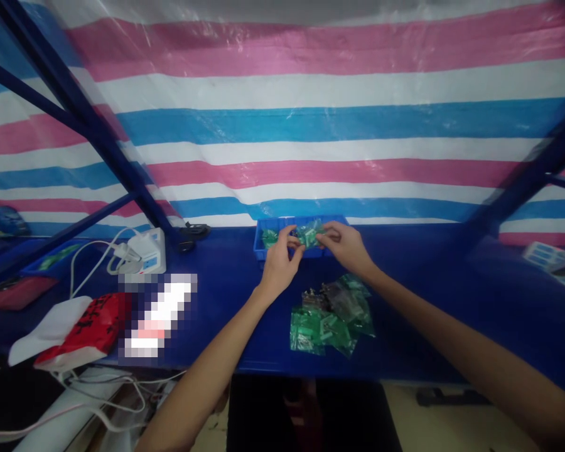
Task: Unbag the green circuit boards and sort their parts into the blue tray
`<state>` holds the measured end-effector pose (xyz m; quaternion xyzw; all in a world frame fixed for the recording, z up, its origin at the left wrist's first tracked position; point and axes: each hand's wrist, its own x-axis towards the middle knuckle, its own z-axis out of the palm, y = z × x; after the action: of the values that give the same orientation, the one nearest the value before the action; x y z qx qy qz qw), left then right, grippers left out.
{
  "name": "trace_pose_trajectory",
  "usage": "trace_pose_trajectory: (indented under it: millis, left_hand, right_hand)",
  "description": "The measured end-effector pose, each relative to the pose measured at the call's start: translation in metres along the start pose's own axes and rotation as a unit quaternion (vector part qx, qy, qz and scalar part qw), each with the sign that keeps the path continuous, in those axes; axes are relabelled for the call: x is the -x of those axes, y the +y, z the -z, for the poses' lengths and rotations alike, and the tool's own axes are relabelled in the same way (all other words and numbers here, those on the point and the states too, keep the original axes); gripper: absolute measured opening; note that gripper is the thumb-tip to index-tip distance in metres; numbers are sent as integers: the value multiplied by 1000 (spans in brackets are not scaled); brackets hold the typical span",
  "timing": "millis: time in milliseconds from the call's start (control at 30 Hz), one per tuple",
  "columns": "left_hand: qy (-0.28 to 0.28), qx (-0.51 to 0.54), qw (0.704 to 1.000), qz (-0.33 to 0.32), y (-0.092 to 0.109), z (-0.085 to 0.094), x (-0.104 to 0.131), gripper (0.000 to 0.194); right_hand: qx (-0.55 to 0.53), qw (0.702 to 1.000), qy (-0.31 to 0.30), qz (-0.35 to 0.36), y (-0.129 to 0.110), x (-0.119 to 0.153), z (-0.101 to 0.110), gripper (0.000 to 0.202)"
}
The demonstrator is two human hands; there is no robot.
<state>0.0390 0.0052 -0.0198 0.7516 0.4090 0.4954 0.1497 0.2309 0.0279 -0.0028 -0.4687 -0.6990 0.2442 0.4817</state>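
Both hands hold a small clear bag with green contents [309,233] over a blue divided bin [260,252]. My left hand [283,258] pinches the bag's left side, thumb and fingers curled. On the right side, the fingertips of my right hand [343,243] are closed on the same bag. More green material [269,238] lies in the bin's left compartment. Nearer to me, between my forearms, is a pile of clear bags with green pieces [307,329], with dark metallic parts [314,300] at its upper left.
A blue table [207,314] spans the view. To the left are a white power strip [153,251] with cables, a red and white packet [91,329] and a blurred-out object [162,314]. Blue frame bars [108,157] rise on both sides before a striped sheet [282,125].
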Motion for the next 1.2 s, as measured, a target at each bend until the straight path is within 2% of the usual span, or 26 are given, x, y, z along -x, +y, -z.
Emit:
trace_pose_trajectory:
  millis: [67,133,233,367,467,533,633,700,767,800,900,933,1067,1200]
  left_hand:
    - [7,-69,997,-15,-1,4,0,48]
    - [10,-148,989,-29,-2,7,0,47]
    - [1,-209,977,-43,-3,11,-1,37]
    - [-58,-207,974,-74,1,10,0,25]
    - [-130,-201,964,-114,6,5,4,24]
    - [-162,-210,955,-134,9,2,7,22]
    - [-133,-229,954,-138,6,3,5,22]
    - [-84,-238,960,-120,1,7,-4,24]
    - [-62,-250,962,-88,-7,11,-19,25]
    - [-80,-258,960,-77,-12,12,-28,25]
    - [-216,-270,937,-47,-27,7,-58,21]
    - [-239,-270,932,-37,-32,3,-67,18]
    - [-278,-270,922,-10,-42,-16,-93,17]
    - [-299,-247,922,3,-47,-28,-104,26]
  right_hand:
    - [109,994,8,31,8,-9,-7,18]
    - [215,974,22,67,15,-13,-11,21]
    - [281,953,33,113,19,-5,-9,28]
    - [247,953,-31,170,8,20,12,20]
    - [187,962,-121,160,0,35,24,18]
    - [171,961,-162,146,-1,41,25,16]
    - [169,959,-175,147,1,44,19,16]
    - [168,962,-157,147,2,43,17,17]
    - [170,965,-132,148,3,43,17,18]
    - [174,966,-120,149,3,42,18,18]
    - [188,966,-97,147,6,41,21,18]
    - [192,966,-94,145,7,41,22,18]
    - [203,963,-99,147,10,41,21,18]
    - [197,964,-98,147,11,41,19,17]
